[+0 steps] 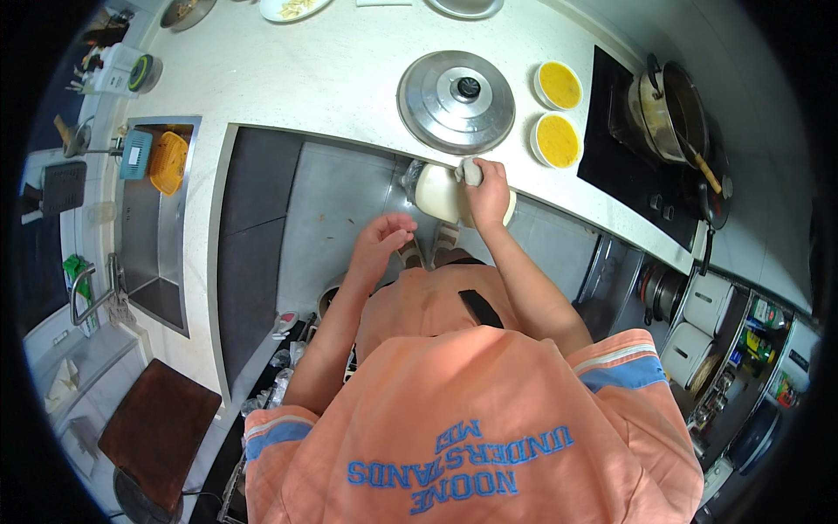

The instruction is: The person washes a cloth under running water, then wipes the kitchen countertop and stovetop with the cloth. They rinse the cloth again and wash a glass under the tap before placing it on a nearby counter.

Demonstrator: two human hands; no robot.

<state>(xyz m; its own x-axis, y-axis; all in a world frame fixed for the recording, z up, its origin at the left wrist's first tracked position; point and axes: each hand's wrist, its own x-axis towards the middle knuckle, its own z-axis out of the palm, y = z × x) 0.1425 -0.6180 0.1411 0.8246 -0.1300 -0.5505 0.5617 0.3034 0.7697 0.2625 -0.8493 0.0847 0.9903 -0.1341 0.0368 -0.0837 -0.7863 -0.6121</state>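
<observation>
My right hand (490, 198) grips a crumpled pale grey cloth (469, 171) at the front edge of the counter. Below it stands a cream plastic bin (440, 194) with a clear plastic bag (412, 178) at its left side. To the left, my left hand (382, 241) hangs over the floor with its fingers loosely curled and apart, and I see nothing held in it. Just beyond the cloth, a round metal lid (456, 108) with a black knob lies on the countertop (314, 78). Two white bowls of yellow food (560, 85) (555, 140) sit right of the lid.
A black cooktop (605, 147) at the right carries a metal pot (668, 111) with a wooden-handled utensil. On the left is a sink (150, 223) with an orange basket (169, 164) and a blue basket (135, 154). Open drawers (694, 334) stick out at the lower right.
</observation>
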